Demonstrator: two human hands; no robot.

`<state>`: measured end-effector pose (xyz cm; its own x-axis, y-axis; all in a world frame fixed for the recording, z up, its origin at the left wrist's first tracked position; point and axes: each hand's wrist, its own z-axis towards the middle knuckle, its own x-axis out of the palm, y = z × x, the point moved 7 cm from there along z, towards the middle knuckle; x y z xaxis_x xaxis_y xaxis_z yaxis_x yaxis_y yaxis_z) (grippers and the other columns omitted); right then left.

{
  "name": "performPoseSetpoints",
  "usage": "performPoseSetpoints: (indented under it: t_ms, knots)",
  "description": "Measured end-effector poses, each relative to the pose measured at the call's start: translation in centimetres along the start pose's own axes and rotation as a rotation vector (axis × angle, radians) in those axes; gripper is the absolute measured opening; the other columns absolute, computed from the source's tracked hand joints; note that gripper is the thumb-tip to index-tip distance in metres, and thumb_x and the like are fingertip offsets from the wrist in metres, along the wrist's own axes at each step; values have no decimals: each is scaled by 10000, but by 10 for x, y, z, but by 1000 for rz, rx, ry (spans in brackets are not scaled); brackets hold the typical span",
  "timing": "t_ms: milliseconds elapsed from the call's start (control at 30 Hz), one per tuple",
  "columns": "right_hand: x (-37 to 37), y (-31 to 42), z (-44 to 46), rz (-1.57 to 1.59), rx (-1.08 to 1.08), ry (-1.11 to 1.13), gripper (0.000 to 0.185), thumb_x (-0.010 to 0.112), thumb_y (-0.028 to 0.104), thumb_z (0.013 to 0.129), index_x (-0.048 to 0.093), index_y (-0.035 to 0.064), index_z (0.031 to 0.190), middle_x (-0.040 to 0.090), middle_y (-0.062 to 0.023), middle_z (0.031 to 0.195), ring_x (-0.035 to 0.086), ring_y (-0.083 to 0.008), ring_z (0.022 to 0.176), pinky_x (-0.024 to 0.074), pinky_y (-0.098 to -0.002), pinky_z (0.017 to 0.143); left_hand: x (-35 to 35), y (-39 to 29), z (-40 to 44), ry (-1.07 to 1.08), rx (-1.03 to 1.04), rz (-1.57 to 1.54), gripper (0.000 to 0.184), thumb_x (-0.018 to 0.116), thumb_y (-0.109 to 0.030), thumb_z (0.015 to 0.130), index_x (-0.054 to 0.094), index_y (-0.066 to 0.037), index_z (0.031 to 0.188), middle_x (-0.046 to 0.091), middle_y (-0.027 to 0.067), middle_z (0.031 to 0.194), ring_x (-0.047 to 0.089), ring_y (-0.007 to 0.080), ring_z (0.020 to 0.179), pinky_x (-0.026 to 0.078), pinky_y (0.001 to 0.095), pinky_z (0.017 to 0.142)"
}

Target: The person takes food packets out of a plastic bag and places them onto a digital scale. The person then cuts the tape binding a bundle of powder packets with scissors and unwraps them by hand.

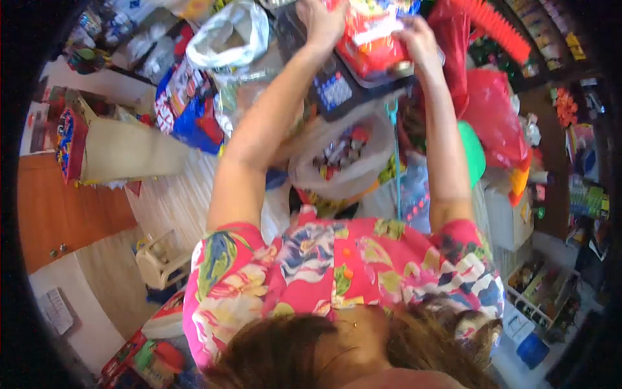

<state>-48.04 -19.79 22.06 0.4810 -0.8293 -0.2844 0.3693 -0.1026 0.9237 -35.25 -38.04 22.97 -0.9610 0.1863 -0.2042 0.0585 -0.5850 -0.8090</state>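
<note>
A shiny red plastic packet (372,48) with a white label patch lies at the top, on the tray of a dark weighing scale (334,87) with a blue-marked keypad. My left hand (322,27) is at the packet's left side, its fingers partly cut off by the top edge of the view. My right hand (420,42) grips the packet's right side with curled fingers. Close below the right hand is a small round item, too blurred to name. Other colourful packaging shows behind the red packet.
An open whitish bag (343,155) of small wrapped items hangs below the scale. Another white plastic bag (230,35) stands left. Red bags (495,117) and a red bristled strip (495,29) are right. A beige box (133,149) and wooden stool (161,259) are left.
</note>
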Motion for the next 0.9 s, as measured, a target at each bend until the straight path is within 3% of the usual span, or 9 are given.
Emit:
performPoseSetpoints:
  t_ms: [167,233,433,467,500,600,633,767,900]
  knots:
    - [11,20,0,-186,-285,-239,357,536,141,674,545,-6,1000,523,-224,913,485,-346,922,398,-381,813,-69,-65,-75,147,335,40,629,609,-167,800,292,15,1312,251,262,1339,247,415,1244,207,417,1047]
    - [12,29,-9,-371,-394,-330,334,563,191,740,547,5,1017,519,-210,940,484,-343,936,395,-390,816,-90,-64,-123,37,610,239,513,668,-76,722,397,1,1151,489,185,1116,492,325,1016,389,421,881]
    - [-5,97,-112,-385,-832,-397,240,610,107,762,561,16,979,519,-144,982,487,-304,931,383,-379,818,-111,34,-254,746,509,301,299,619,-84,651,575,-102,947,474,148,1127,425,337,1073,363,448,846]
    - [-5,82,-131,-456,-860,-416,209,648,33,717,604,19,921,592,-68,864,552,-185,751,438,-275,695,-110,58,-274,837,439,378,303,622,-95,645,579,-109,945,480,143,1124,424,339,1079,365,455,844]
    - [-4,70,-147,-258,-907,-287,125,648,5,723,602,30,837,589,-82,807,544,-197,711,429,-291,646,-110,78,-293,884,336,513,301,630,-110,650,585,-121,947,470,144,1141,420,345,1086,364,464,854]
    - [40,-23,-199,-182,-368,118,93,633,36,700,591,27,782,576,-112,730,545,-268,676,441,-353,612,-118,140,-340,958,105,818,299,649,-157,666,600,-151,961,432,150,1196,407,366,1108,360,496,887]
    - [58,-56,-218,-242,-384,218,100,603,54,717,602,10,806,595,-148,770,578,-305,732,460,-384,647,-120,146,-349,941,89,849,302,652,-174,673,601,-156,969,414,156,1218,402,374,1115,357,508,900]
    - [111,-216,-297,-679,128,1128,263,569,154,725,604,2,936,614,-211,934,591,-374,842,463,-438,744,-119,145,-365,918,-72,822,374,643,-146,694,583,-162,1062,355,183,1290,378,421,1154,392,530,901]
    - [134,-323,-296,-769,266,1181,305,579,189,701,603,13,948,613,-221,929,587,-370,898,466,-430,766,-112,175,-377,806,-287,545,516,549,7,676,498,-68,1184,400,229,1245,431,446,1092,421,461,901]
